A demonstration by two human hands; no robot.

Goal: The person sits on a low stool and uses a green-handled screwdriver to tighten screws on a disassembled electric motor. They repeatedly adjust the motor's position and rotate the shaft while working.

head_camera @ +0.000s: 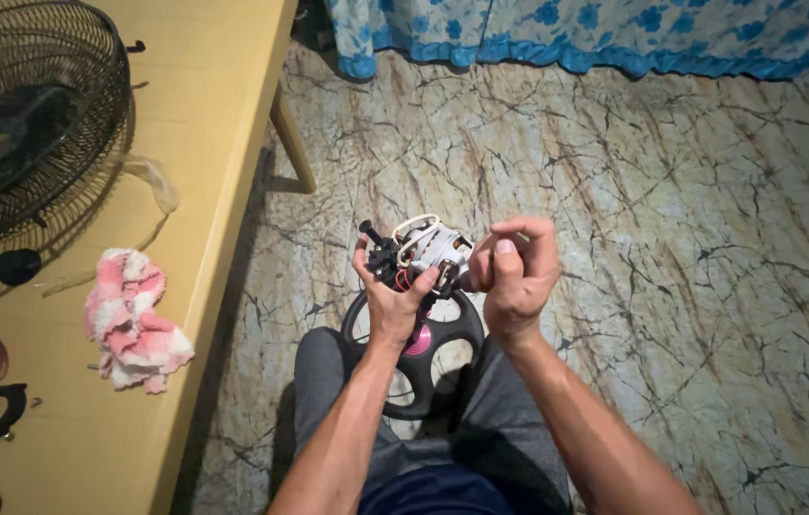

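Marbled floor (633,238) below; left hand (393,298) clasps a small fan motor (424,250), right hand (517,277) pinched tight on its shaft end, beside the wooden surface (204,143).

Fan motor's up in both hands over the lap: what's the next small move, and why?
Probably keep the left hand steady on the fan motor and give a short turn with the right hand. Its fingers are pinched at the motor's right end, though what they pinch is hidden, and the left grip already braces the body.
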